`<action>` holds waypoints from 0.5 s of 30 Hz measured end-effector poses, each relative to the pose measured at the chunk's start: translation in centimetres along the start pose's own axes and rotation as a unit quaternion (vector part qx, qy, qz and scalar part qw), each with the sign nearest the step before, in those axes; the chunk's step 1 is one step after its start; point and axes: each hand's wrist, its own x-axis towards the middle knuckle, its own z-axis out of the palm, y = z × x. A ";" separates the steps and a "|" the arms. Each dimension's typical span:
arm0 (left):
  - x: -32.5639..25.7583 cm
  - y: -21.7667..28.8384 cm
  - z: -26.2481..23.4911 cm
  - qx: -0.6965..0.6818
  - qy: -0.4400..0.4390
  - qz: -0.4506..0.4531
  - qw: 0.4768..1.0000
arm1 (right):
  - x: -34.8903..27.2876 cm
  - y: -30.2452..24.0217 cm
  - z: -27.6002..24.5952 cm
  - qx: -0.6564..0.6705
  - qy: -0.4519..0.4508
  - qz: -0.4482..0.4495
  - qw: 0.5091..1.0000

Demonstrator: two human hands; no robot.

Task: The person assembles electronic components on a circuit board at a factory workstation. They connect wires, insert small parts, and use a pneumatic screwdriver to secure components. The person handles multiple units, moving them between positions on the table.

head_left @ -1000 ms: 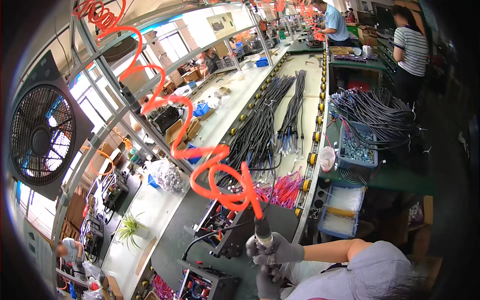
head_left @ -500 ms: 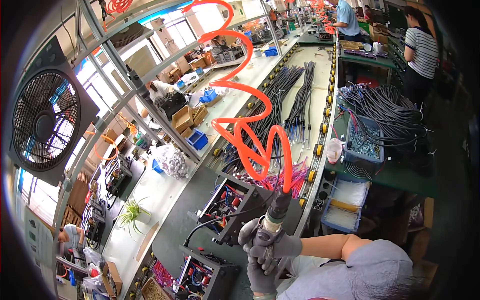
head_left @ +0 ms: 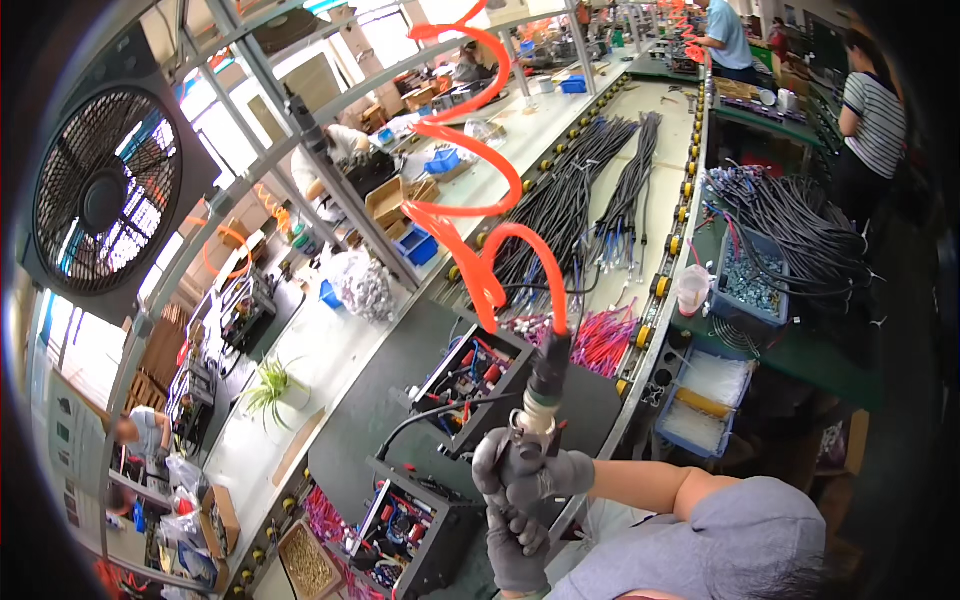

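open brown cardboard boxes [head_left: 388, 203] on left bench, pale wall poster [head_left: 68, 440] far left

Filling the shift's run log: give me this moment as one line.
both gloved hands grip pneumatic screwdriver | orange coiled hose rises from it | open black chassis below on conveyor

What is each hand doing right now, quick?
Right hand: closed around the air screwdriver that hangs from the orange coiled hose.
Left hand: gloved, closed just below the right hand; whether it grips the tool cannot be told.
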 end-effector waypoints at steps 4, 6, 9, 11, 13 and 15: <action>-1.2 0.0 0.2 0.043 -0.005 0.069 0.997 | 0.3 1.2 1.8 0.035 0.129 0.005 0.991; -1.4 0.8 0.4 0.121 0.016 0.062 0.991 | -0.1 2.0 2.0 0.020 0.167 -0.010 0.986; -3.4 1.6 1.1 0.150 0.039 0.056 0.986 | 1.6 2.3 2.1 0.018 0.131 0.042 0.990; -5.2 2.3 3.3 0.139 0.072 0.025 0.987 | 3.4 2.4 2.9 0.002 0.114 0.049 0.992; -7.3 3.5 1.2 0.247 0.049 0.042 0.967 | 5.6 3.2 3.3 0.037 0.130 0.040 0.990; -9.4 5.7 0.3 0.435 0.039 0.119 0.892 | 7.4 4.0 1.6 0.084 0.140 0.082 0.983</action>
